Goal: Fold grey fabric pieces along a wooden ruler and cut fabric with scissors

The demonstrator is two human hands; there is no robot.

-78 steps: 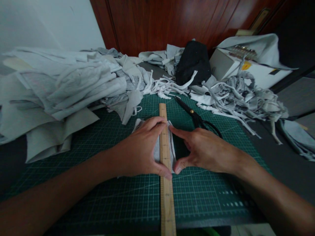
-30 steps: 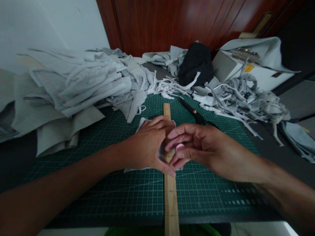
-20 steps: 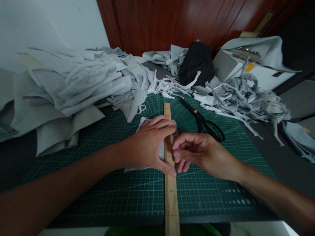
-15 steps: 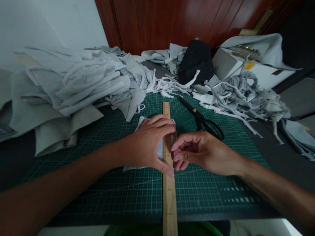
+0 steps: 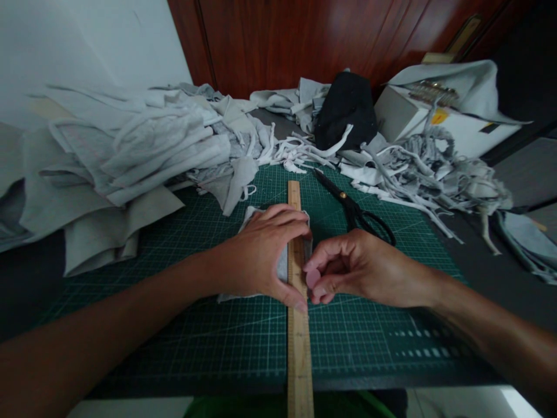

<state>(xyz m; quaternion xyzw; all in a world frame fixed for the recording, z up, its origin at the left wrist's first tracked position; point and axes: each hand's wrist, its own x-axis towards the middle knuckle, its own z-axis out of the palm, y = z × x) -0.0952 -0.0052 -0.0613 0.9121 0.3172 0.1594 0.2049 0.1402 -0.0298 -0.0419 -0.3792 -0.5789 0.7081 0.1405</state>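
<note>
A wooden ruler (image 5: 299, 348) runs up the middle of the green cutting mat (image 5: 243, 348), on top of a small grey cloth piece (image 5: 282, 266). My left hand (image 5: 268, 252) lies over the cloth and ruler, thumb and fingers spread apart and pressing down. Just right of the ruler, my right hand (image 5: 348, 270) pinches a flat pink disc (image 5: 313, 278) between thumb and fingers, close to the ruler's edge. My left hand covers most of the cloth.
Black scissors (image 5: 353, 210) lie on the mat beyond my right hand. Piled grey fabric (image 5: 165, 139) stands at the left, tangled cloth strips (image 5: 418, 165) at the right. Behind are a black cloth bundle (image 5: 347, 110) and a white box (image 5: 461, 130).
My right hand has shifted slightly upward, and the pink disc in its fingers now shows clearly. My left hand and the ruler stay in place.
</note>
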